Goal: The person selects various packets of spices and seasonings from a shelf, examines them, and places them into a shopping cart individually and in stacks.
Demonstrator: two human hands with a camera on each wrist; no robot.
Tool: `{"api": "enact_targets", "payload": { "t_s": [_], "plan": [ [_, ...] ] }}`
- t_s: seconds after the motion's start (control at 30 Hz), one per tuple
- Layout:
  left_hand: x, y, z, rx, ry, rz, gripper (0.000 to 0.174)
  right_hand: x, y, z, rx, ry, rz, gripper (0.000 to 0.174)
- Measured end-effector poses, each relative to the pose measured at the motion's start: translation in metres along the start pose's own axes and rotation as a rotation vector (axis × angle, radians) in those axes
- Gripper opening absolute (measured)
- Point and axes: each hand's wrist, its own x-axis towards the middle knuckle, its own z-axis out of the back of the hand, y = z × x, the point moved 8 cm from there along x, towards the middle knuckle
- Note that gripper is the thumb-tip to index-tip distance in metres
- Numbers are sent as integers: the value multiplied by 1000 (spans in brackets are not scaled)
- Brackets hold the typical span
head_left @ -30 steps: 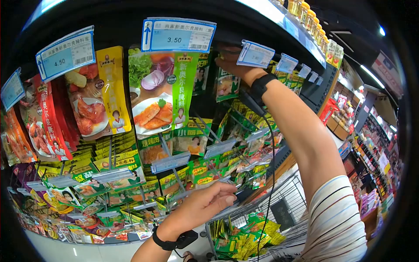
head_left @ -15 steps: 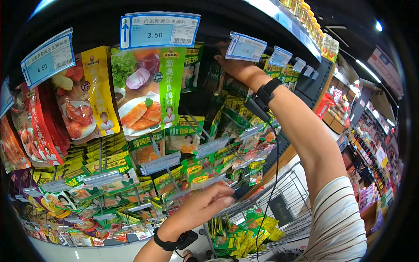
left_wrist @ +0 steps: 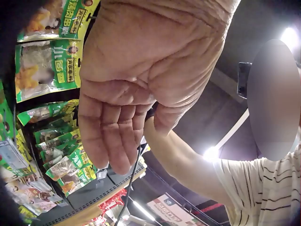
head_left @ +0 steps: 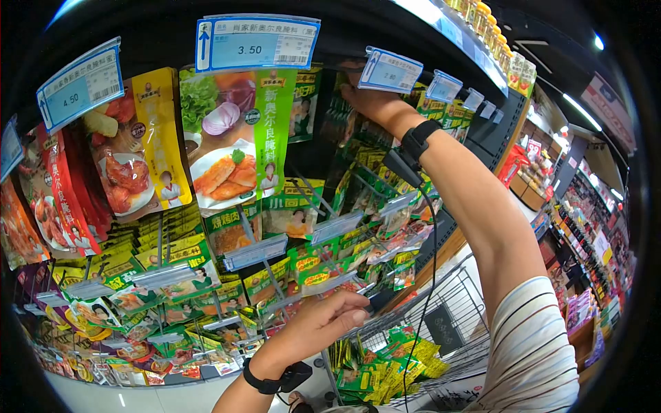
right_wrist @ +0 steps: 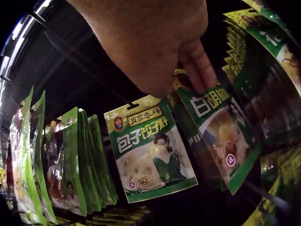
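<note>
My right hand [head_left: 377, 104] reaches into the upper shelf, partly hidden behind a price tag [head_left: 390, 70]. In the right wrist view, its curled fingers pinch the top edge of a green and yellow seasoning packet [right_wrist: 226, 136] among the hooks. Beside that packet hangs another seasoning packet [right_wrist: 150, 155] with a dumpling picture. My left hand [head_left: 318, 325] hovers lower, in front of the lower hooks, its fingers loosely bent and its palm bare in the left wrist view. Below it, a wire shopping cart [head_left: 454, 303] holds a heap of green and yellow packets [head_left: 396, 368].
Large marinade pouches [head_left: 231, 138] hang to the left of my right hand. Rows of hooked packets [head_left: 172, 275] fill the lower rack, with plastic label holders [head_left: 255, 253] jutting forward. A black cable [head_left: 432, 275] dangles from the right wrist. Bottles [head_left: 482, 27] line the top shelf.
A packet seen facing out below my right hand a second ago has gone from the head view, as that hand moved deeper among the hooks. The left hand has barely moved.
</note>
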Motion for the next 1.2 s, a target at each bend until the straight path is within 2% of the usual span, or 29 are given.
{"api": "enact_targets", "payload": {
  "t_s": [0.27, 0.37, 0.47, 0.57, 0.87, 0.97, 1.2],
  "plan": [
    [-3, 1, 2, 28, -5, 12, 37, 1, 1, 3, 33, 35, -26, 46],
    [-4, 1, 2, 39, -5, 11, 37, 0, 2, 7, 74, -30, 2, 43],
    [-3, 2, 3, 47, -6, -1, 36, 2, 0, 3, 60, 14, -23, 43],
    [-2, 7, 3, 50, -5, -1, 36, 2, 0, -3, 17, -23, 15, 43],
    [0, 13, 3, 74, 1, 10, 36, 6, 4, -1, -4, 92, -10, 34],
    [1, 15, 3, 60, 0, 10, 36, 7, 2, 0, 52, 64, -28, 33],
    [3, 18, 3, 66, 2, 13, 35, 7, 3, -4, 32, -7, 62, 33]
  ]
}}
